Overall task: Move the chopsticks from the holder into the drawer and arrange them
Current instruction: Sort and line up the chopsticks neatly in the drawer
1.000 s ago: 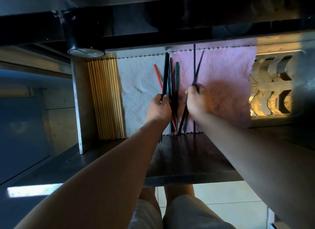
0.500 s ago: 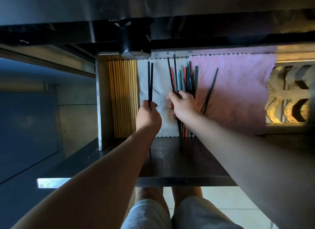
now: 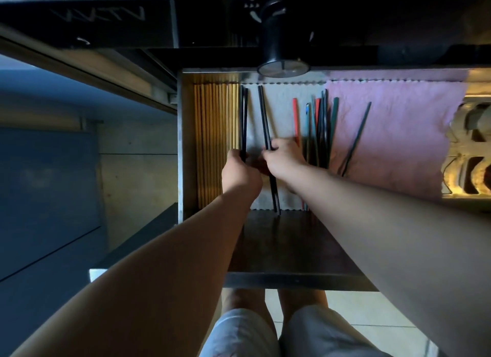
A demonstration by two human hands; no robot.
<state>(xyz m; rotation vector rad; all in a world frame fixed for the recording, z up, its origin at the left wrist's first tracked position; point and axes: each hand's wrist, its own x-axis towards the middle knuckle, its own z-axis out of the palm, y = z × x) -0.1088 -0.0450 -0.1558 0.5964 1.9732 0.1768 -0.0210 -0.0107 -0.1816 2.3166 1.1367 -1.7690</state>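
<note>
The open metal drawer [image 3: 181,144] holds a tight row of wooden chopsticks [image 3: 215,133] along its left side. My left hand [image 3: 240,173] grips a black pair of chopsticks [image 3: 244,120] pressed right against that wooden row. My right hand [image 3: 283,157] pinches a second black pair [image 3: 264,120] that lies slightly tilted on the white cloth [image 3: 279,109]. A loose bunch of red, blue, green and black chopsticks [image 3: 317,128] lies to the right, and a single dark one [image 3: 358,136] rests slanted on the pink cloth [image 3: 398,133]. The black holder [image 3: 276,38] stands on the counter above the drawer.
A metal perforated rack [image 3: 470,155] fills the drawer's right end. The drawer's dark front part [image 3: 292,245] lies below the cloths. My legs and a tiled floor [image 3: 372,311] show beneath. A blue cabinet front [image 3: 47,184] is at the left.
My left hand has carried its black pair left until it lies against the wooden row. My right hand has pulled another black pair out of the mixed bunch, leftward onto the white cloth.
</note>
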